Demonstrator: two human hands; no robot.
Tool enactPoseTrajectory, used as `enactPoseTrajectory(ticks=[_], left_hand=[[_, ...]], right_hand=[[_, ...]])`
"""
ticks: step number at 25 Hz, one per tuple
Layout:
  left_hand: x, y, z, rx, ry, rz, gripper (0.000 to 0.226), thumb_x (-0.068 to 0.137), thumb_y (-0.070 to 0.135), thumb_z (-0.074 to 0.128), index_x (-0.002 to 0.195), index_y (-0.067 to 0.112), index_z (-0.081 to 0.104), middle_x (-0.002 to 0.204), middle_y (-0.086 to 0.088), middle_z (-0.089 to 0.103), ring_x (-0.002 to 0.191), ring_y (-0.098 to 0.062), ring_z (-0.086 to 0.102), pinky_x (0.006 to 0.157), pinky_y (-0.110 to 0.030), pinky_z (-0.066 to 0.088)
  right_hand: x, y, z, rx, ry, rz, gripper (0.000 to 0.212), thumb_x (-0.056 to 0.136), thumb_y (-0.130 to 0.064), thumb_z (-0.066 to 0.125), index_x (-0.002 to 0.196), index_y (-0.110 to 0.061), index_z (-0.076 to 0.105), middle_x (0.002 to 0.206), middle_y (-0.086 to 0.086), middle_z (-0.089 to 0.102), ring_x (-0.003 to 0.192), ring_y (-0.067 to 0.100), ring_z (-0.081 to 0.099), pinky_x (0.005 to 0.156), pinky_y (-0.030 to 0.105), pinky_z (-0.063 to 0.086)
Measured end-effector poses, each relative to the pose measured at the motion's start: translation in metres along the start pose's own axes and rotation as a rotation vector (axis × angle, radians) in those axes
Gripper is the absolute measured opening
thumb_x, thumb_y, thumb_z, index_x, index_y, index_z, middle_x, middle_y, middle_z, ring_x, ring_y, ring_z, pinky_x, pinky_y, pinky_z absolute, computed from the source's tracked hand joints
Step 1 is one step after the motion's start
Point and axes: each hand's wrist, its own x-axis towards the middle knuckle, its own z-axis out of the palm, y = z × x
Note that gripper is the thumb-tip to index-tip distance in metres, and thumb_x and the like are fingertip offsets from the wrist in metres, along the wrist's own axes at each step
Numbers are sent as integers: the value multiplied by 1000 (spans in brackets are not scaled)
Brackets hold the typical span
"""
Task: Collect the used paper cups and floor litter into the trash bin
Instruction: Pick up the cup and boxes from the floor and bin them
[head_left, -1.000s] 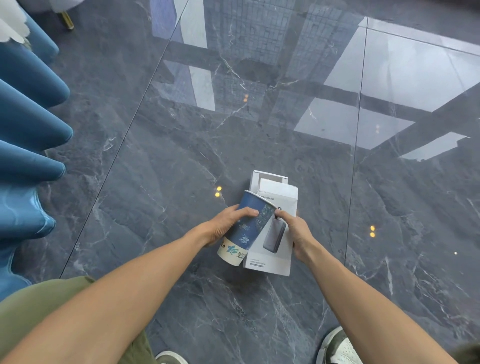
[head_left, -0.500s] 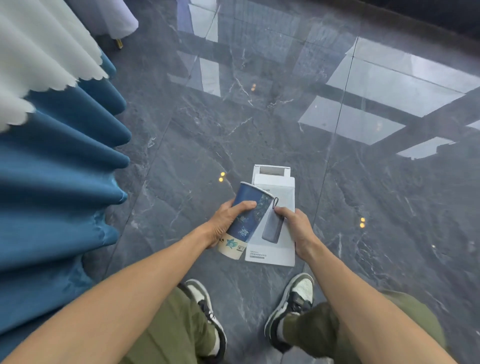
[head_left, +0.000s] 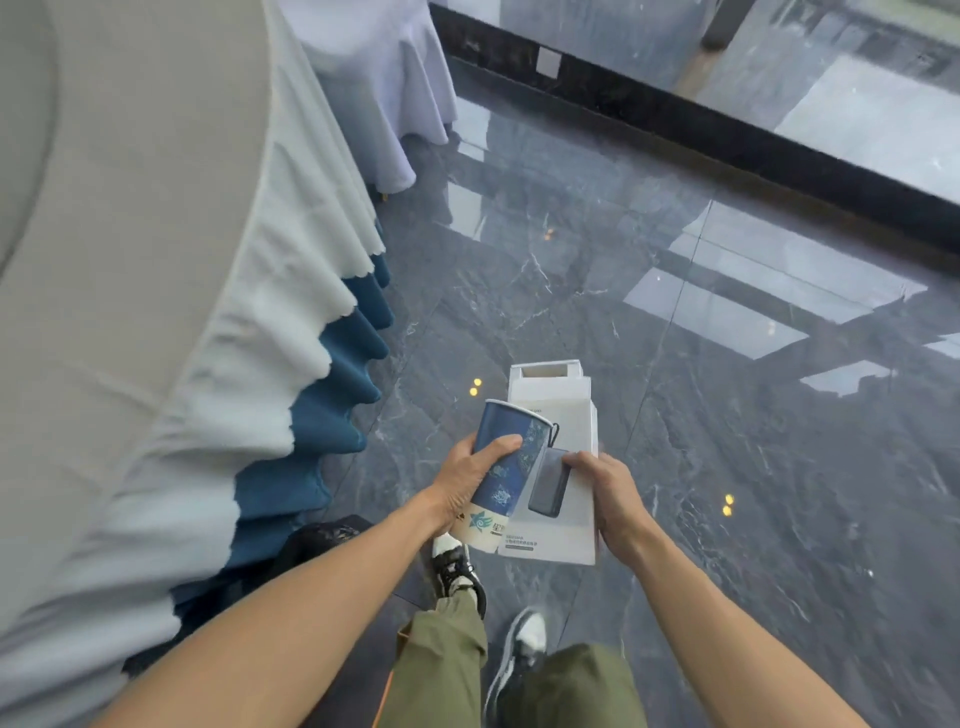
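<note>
The person stands over the dark floor (head_left: 675, 415), carrying two things. The left hand (head_left: 467, 488) wraps its fingers around a blue paper cup (head_left: 506, 475). The right hand (head_left: 610, 499) pinches a white box (head_left: 563, 415) with its fingers, just right of the cup and touching it. Near the left, under the round surface (head_left: 130, 260) with its cloth, sits something dark like a trash bag (head_left: 317, 540). The person should probably hold both things tight, walk there, and drop them right over the opening.

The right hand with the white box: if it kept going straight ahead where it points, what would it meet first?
Probably nothing soon. Past the right hand and its white box lies only bare floor, well below; depth is unclear.
</note>
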Motion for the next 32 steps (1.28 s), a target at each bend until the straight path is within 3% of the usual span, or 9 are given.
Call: enactPoseTrajectory(ticks=[7,9,12,15,18,21,25,29,32], left_hand=[[-110,-36,-32,35,116,84,80,61,62,79,123,13,65,101,-7,78,84,-20,76,77,-33,62],[-138,-64,-45,64,183,77,78,61,66,79,122,18,65,106,-4,79,91,-21,77,84,-37,63],[-176,-106,-72,76,295,105,61,69,61,83,116,27,66,108,4,78,93,-12,77,78,-27,60],[-208,-144,-101,51,442,79,54,76,50,86,119,26,64,114,5,75,98,-9,73,78,-25,58],[-228,-180,-135,110,611,63,79,63,46,92,130,21,59,122,3,69,111,-14,67,91,-31,56],[-234,-206,-176,152,773,46,85,62,27,96,133,22,49,127,2,61,118,-19,59,97,-34,49],[-224,-241,-244,310,817,70,105,63,25,95,146,37,32,133,8,51,117,-13,49,98,-37,46],[-186,-273,-302,422,846,76,91,65,19,93,141,15,44,128,1,46,120,-20,51,95,-29,41],[-157,-300,-328,518,901,18,94,66,30,91,143,6,42,136,-12,51,128,-35,48,102,-42,46]], right_hand=[[-76,22,43,-168,-94,-74,24,83,-25,73,96,-5,71,88,16,77,75,26,71,76,43,56],[-91,41,55,-272,-139,-79,34,79,-32,74,97,-3,72,90,16,77,75,25,70,74,41,55],[-110,81,78,-365,-170,-93,51,72,-43,75,104,-3,72,98,18,78,77,23,73,71,40,58],[-130,114,101,-402,-201,-77,29,87,-31,73,97,-4,73,93,17,78,74,21,72,68,37,57],[-144,144,122,-418,-201,-36,17,93,-23,70,85,-8,72,81,8,74,70,19,68,64,33,52],[-141,173,136,-437,-192,3,23,92,-27,71,90,-4,70,84,8,73,73,20,67,65,33,52],[-129,217,157,-475,-131,46,26,90,-28,72,90,-3,70,90,16,77,74,23,71,68,38,56],[-113,267,183,-418,-19,105,59,75,-49,76,110,-2,67,101,15,78,91,32,77,72,44,60],[-114,305,199,-400,15,154,65,71,-52,74,111,-1,68,99,17,78,88,34,78,62,41,58]])
